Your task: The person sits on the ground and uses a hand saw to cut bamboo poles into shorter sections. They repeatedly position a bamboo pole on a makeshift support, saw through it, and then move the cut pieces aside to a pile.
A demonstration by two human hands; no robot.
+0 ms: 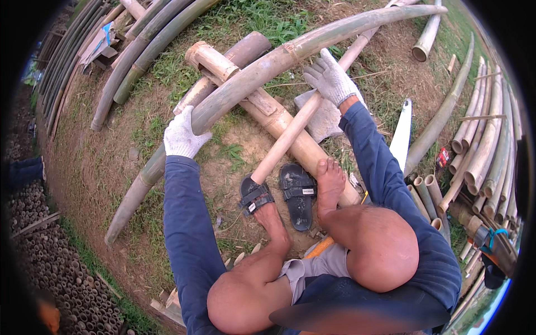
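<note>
The left hand (185,137) grips the long bamboo pole (245,84), which lies over the thick log (318,159) near its far end. The right hand (333,81) has loose, spread fingers by a thin stick (282,146); I can't tell if they touch it. A snug grip should stop rolling. The sandals (296,215) have tiny pale labels (307,191), too small to read.

Bright, even daylight, faint shadows, strong fisheye curvature toward dark rims.
</note>
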